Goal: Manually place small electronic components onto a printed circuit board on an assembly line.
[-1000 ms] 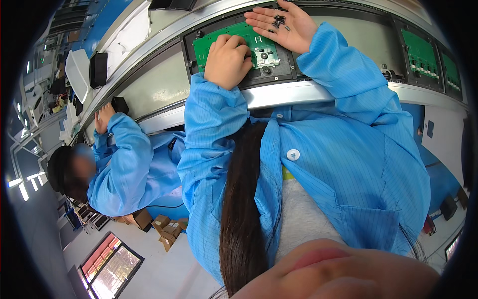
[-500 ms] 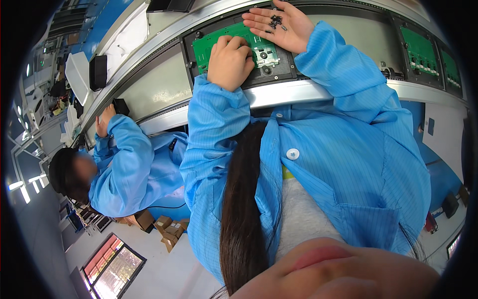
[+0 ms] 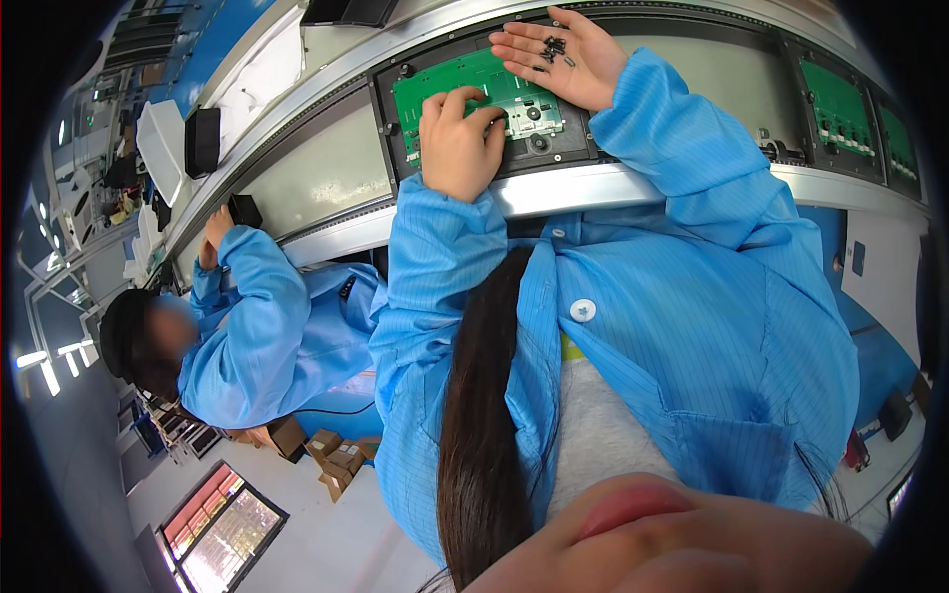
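Observation:
A green circuit board lies in a black carrier on the line in front of me. Over the board's near middle is my left hand, palm down. Its thumb and bent fingers close together beside a silvery plate with a round black piece on it; anything between the fingertips is hidden. My right hand is held palm up above the board's right end, fingers stretched flat. Several small black parts lie loose on that palm and fingers.
Metal rails edge the line. More green boards in black carriers stand at the right. At the left a co-worker in a blue coat has hands by a small black box. A black bin stands beyond the rail.
My left hand has drawn slightly nearer to me over the board, uncovering more of it. The right hand keeps its pose with the parts. The view has shifted a little.

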A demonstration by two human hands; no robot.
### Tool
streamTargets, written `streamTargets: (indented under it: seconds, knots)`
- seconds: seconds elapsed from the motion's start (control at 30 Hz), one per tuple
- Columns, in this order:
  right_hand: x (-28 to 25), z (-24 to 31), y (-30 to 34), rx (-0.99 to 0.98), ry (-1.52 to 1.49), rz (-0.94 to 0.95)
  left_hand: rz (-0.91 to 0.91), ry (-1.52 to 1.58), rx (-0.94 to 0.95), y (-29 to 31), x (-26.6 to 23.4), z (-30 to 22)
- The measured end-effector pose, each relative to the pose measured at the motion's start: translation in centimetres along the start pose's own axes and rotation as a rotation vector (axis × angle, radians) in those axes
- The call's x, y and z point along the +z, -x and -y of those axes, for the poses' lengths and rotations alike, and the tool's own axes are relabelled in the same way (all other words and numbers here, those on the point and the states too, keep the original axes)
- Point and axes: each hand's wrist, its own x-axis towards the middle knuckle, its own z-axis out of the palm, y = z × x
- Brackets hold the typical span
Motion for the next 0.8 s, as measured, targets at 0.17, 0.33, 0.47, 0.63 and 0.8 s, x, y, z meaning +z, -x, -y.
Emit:
streamTargets:
  seconds: [0.17,0.33,0.47,0.63,0.8]
  knots:
    - [-5.4,0.2,-4.4,0.250,-0.340,0.278,0.026,-0.046,0.033,-0.6,-0.5,-1.3]
    - [-4.4,0.3,-3.8,0.210,-0.319,0.137,-0.054,0.039,-0.015,0.2,-0.5,0.0]
    - [-5.1,0.2,-4.0,0.244,-0.355,0.263,-0.012,0.005,-0.024,0.5,-0.8,-0.4]
    - [-5.7,0.0,-4.5,0.250,-0.343,0.287,0.001,0.050,-0.039,0.1,-0.7,-0.4]
    - [-2.5,0.2,-1.7,0.130,-0.184,0.082,-0.052,0.099,-0.051,-0.5,0.5,-0.6]
